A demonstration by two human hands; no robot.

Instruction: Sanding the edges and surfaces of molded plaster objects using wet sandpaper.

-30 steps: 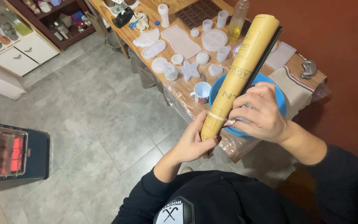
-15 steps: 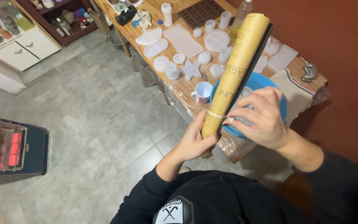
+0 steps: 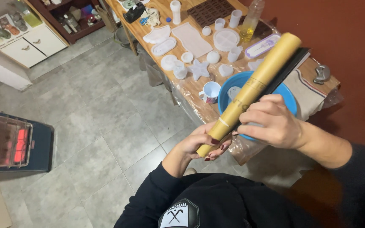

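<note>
A long tan paper roll slants over the blue basin at the wooden table edge. The left hand cups its lower end with fingers curled; the right hand wraps closed around its middle. Open tiled floor lies left, toward the heater.

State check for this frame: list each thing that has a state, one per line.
paper roll: rolled up, tilted, held at its lower end
left hand: gripping the roll's end
right hand: closed around the roll
heater: on, glowing red
mug: upright
bottle: upright, part full of yellow liquid
</note>
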